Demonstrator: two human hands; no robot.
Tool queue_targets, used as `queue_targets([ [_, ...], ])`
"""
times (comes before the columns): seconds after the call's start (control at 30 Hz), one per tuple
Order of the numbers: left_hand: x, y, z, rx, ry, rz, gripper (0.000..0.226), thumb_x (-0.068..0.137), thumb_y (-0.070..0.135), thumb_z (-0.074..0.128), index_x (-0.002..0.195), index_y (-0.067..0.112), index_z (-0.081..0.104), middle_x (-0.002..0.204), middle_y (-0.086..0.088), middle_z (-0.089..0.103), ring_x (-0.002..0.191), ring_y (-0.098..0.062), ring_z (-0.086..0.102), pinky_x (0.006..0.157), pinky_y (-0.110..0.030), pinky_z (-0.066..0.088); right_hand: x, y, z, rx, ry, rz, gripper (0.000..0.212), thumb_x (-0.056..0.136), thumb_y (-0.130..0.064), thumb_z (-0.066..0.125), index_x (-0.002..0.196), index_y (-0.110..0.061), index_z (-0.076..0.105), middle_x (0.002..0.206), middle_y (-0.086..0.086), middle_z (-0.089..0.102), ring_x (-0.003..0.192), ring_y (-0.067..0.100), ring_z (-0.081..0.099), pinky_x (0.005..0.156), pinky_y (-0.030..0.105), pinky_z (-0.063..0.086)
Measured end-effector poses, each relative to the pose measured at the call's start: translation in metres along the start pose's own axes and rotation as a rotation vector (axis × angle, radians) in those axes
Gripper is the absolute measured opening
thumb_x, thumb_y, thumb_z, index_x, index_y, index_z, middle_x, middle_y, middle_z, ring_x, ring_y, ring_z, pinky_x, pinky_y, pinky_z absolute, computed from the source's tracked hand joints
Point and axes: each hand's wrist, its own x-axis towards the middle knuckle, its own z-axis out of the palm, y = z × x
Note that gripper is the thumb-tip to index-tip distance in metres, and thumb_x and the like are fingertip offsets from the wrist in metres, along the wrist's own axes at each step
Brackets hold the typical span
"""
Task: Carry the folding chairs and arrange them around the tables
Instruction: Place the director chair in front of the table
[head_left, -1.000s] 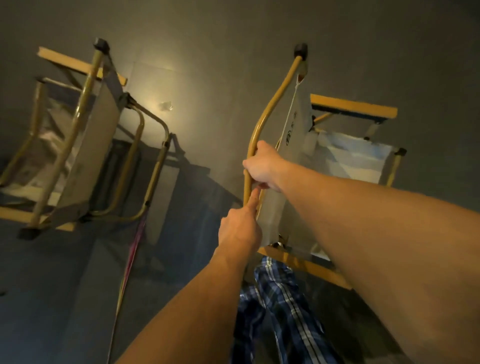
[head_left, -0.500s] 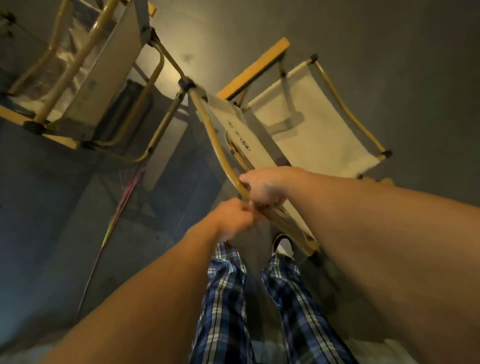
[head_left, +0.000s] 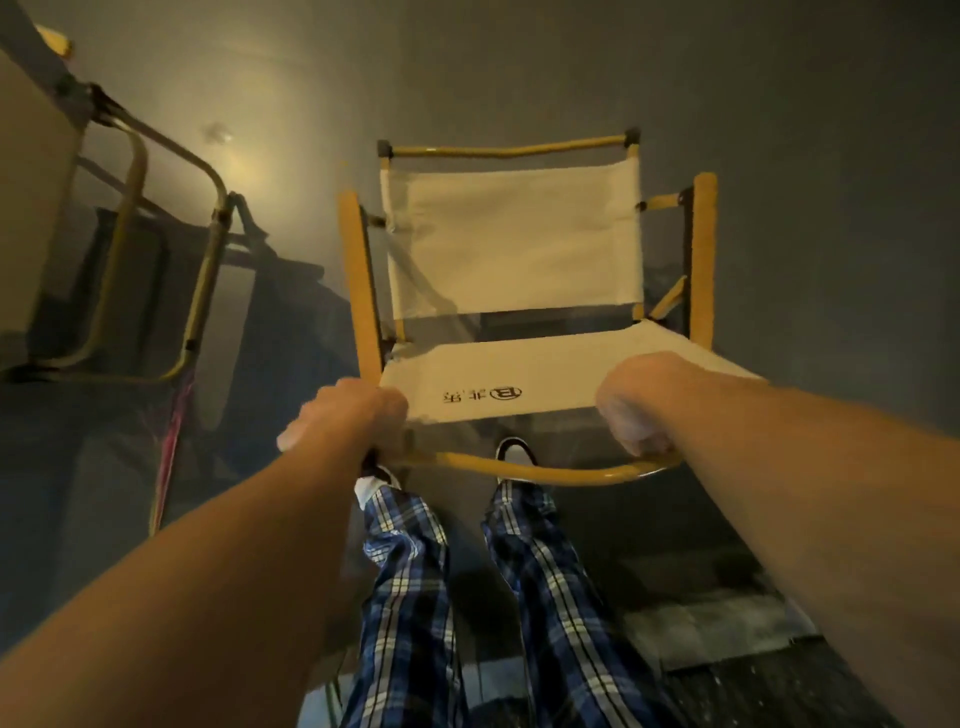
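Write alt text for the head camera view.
Both hands, left hand and right hand, grip the top of a yellow-framed canvas folding chair, seen from above. A second chair stands at left on the dark floor.

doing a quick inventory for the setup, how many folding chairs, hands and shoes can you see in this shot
folding chairs: 2, the held chair and the second chair at the left, partly cut off by the frame edge
hands: 2, left hand and right hand, each with a grip on the held chair's top bar
shoes: 2, left shoe and right shoe, partly hidden
total: 6
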Motion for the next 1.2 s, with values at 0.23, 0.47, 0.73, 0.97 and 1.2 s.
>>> queue_targets([
  [0.23,0.017,0.032,0.048,0.015,-0.109,-0.027,0.069,0.080,0.057,0.049,0.130,0.010,0.049,0.116,-0.013,0.056,0.105,-0.035,0.055,0.087,-0.045,0.045,0.044,0.092,0.053,0.147,0.197,0.356,0.065,0.083,-0.066,0.053,0.128,-0.019,0.052,0.133,0.019,0.049,0.123,0.044,0.042,0.103,0.063,0.033],
  [0.47,0.022,0.060,0.070,-0.030,-0.181,-0.045,0.039,0.095,0.034,0.051,0.105,-0.003,0.059,0.080,-0.013,0.054,0.083,-0.030,0.059,0.085,-0.041,0.051,0.075,0.131,0.071,0.390,0.222,0.529,0.102,0.073,-0.066,0.066,0.150,-0.013,0.024,0.137,0.023,0.047,0.124,0.045,0.045,0.104,0.058,0.029],
  [0.73,0.017,0.031,0.065,-0.075,-0.018,-0.049,0.049,0.082,0.049,0.060,0.101,0.005,0.054,0.089,-0.013,0.058,0.082,-0.033,0.060,0.076,-0.041,0.056,0.069,0.127,0.085,0.353,0.241,0.433,0.079,0.087,-0.017,0.067,0.150,-0.020,0.021,0.122,0.021,0.054,0.112,0.042,0.055,0.091,0.058,0.050],
  [0.97,-0.018,-0.001,0.040,-0.150,0.044,-0.070,0.047,0.090,0.050,0.052,0.104,0.005,0.055,0.094,-0.013,0.060,0.085,-0.030,0.061,0.074,-0.039,0.053,0.026,0.125,0.043,0.281,0.372,0.371,0.052,0.093,-0.020,0.054,0.140,-0.023,0.033,0.111,0.015,0.058,0.106,0.036,0.058,0.084,0.051,0.051],
  [1.2,-0.077,-0.015,-0.047,-0.339,0.235,-0.009,0.042,0.093,0.049,0.051,0.097,0.007,0.059,0.080,-0.007,0.061,0.071,-0.023,0.061,0.061,-0.034,0.052,-0.076,0.134,-0.051,0.342,0.658,0.376,0.048,0.094,-0.029,0.051,0.134,-0.020,0.027,0.110,0.015,0.060,0.104,0.034,0.059,0.086,0.046,0.048],
])
